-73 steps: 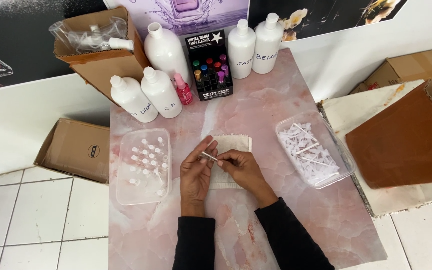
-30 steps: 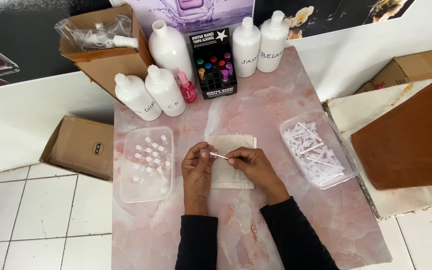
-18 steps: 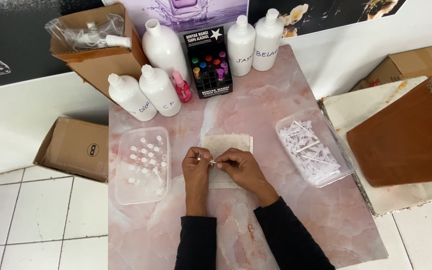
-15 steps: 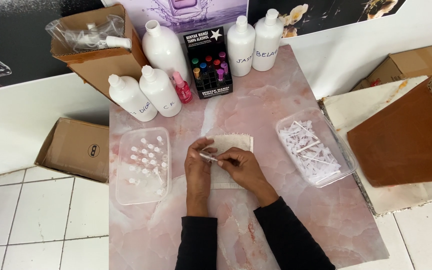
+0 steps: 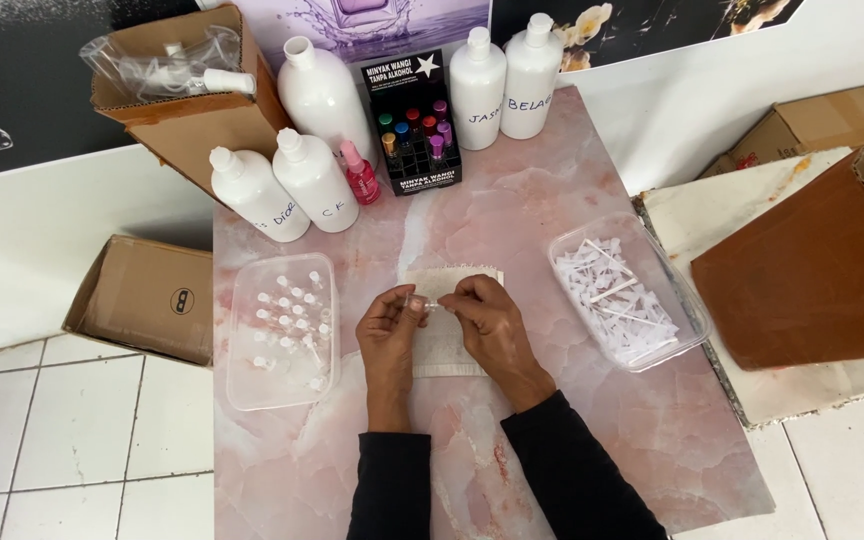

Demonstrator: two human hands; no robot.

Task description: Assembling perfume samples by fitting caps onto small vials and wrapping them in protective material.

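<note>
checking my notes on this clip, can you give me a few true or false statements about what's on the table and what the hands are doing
1. Both hands pinch one small clear vial between them. True: the left hand and right hand meet on the small clear vial.
2. The hands work over a pale cloth. True: the pale cloth lies on the pink marble table under them.
3. The tray of upright vials is at the right. False: the tray of upright vials sits left of the hands; the tray of white sticks is at the right.
4. Every big white bottle lies on its side. False: the white bottles stand upright.
</note>
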